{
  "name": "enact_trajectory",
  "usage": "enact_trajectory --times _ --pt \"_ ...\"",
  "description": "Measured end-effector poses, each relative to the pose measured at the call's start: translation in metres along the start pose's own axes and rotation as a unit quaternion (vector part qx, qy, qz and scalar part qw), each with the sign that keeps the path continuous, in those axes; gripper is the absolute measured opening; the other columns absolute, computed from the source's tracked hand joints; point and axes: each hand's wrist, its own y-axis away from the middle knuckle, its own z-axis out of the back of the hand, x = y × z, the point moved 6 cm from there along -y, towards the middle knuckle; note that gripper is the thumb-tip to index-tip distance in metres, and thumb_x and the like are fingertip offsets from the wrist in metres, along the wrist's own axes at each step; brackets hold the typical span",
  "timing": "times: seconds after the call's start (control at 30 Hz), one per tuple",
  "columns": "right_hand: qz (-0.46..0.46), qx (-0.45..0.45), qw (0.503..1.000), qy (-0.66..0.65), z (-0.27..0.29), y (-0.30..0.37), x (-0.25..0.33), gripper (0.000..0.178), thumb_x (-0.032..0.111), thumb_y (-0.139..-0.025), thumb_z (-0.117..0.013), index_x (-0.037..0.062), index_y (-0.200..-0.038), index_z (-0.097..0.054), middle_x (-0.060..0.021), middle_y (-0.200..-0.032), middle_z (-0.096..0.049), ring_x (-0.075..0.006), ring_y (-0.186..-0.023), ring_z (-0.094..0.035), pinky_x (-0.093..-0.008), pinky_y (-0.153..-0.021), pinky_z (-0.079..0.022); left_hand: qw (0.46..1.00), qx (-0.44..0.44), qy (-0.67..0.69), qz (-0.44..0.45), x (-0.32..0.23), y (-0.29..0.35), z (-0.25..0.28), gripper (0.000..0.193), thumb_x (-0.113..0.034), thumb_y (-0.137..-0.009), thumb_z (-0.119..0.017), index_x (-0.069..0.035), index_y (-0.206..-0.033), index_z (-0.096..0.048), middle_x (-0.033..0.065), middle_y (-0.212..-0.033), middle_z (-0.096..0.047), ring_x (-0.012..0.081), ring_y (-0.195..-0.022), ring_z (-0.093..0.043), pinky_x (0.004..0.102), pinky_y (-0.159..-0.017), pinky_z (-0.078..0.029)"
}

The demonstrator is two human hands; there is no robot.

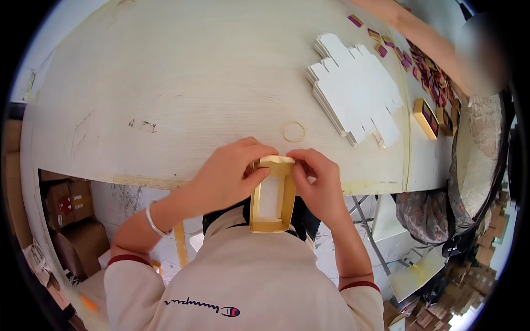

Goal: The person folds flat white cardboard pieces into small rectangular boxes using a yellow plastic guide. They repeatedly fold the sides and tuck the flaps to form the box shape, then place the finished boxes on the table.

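Note:
Between my hands, at the table's near edge, is a gold open-topped cardboard box with a pale inside. My left hand pinches its far left corner, the thumb inside the wall. My right hand grips the far right corner, fingers on the end flap. The far end wall shows a white folded edge between my fingertips. A thin yellow rubber band lies on the table just beyond my hands. To the right rests a stack of flat white die-cut box blanks.
At the far right, another person's arm reaches over a pile of small purple, red and gold pieces. Filled gold boxes stand near that person. Cardboard cartons sit under the table at left.

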Motion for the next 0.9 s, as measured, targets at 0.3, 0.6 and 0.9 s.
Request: enact_trajectory --times 0.3,0.6,0.9 --pt "0.35 -0.122 0.906 0.202 0.006 0.029 0.062 0.031 0.001 -0.077 -0.07 -0.0034 -0.106 -0.065 -0.0197 -0.103 -0.064 -0.0295 -0.082 -0.065 -0.0333 -0.068 -0.055 0.963 -0.201 0.026 -0.179 -0.044 0.028 0.005 0.045 0.008 -0.078 -0.06 -0.003 -0.122 -0.057 0.0114 -0.108 -0.065 0.0219 -0.086 -0.067 0.0293 -0.073 -0.054" --pt "0.397 -0.111 0.909 0.062 0.02 0.025 0.06 0.031 -0.008 -0.078 -0.063 -0.005 -0.108 -0.066 -0.0272 -0.114 -0.06 -0.0316 -0.091 -0.067 -0.0325 -0.076 -0.057 0.921 -0.168 0.123 -0.329 -0.045 0.028 0.001 0.039 -0.016 -0.093 -0.059 0.002 -0.127 -0.055 0.0126 -0.111 -0.067 0.0138 -0.066 -0.063 0.0261 -0.058 -0.051" --pt "0.451 -0.127 0.876 0.117 0.014 0.03 0.066 0.032 -0.011 -0.075 -0.06 -0.0095 -0.106 -0.065 -0.0281 -0.114 -0.06 -0.0329 -0.093 -0.066 -0.0329 -0.077 -0.056 0.907 -0.25 0.096 -0.326 -0.059 0.038 0.001 0.036 0.006 -0.083 -0.055 0.004 -0.118 -0.06 0.0166 -0.111 -0.066 0.0124 -0.064 -0.061 0.0233 -0.056 -0.049"
